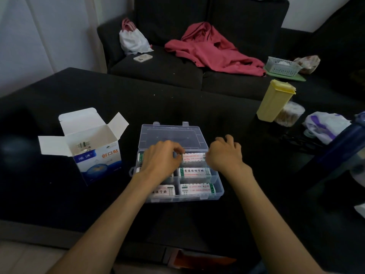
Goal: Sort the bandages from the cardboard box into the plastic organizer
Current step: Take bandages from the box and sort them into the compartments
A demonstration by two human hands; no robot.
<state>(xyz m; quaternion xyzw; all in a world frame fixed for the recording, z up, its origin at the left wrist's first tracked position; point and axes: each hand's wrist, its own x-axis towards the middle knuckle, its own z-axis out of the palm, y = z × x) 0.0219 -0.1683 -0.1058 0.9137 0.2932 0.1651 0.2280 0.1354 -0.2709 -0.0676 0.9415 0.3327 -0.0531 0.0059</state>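
Dark table (177, 107): organizer (217, 191), both hands' fingers (178, 150) pinching one bandage stack (194, 156).

The cardboard box (89, 147) sits on the bench (177, 101), left of the plastic organizer (177, 165). Bandages (194, 172) lie inside the organizer. Behind the bench is a sofa (167, 68).

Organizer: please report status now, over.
Both hands, left and right, pinching bandage stack in organizer far-right compartment. Cardboard box open. Nothing blocking.
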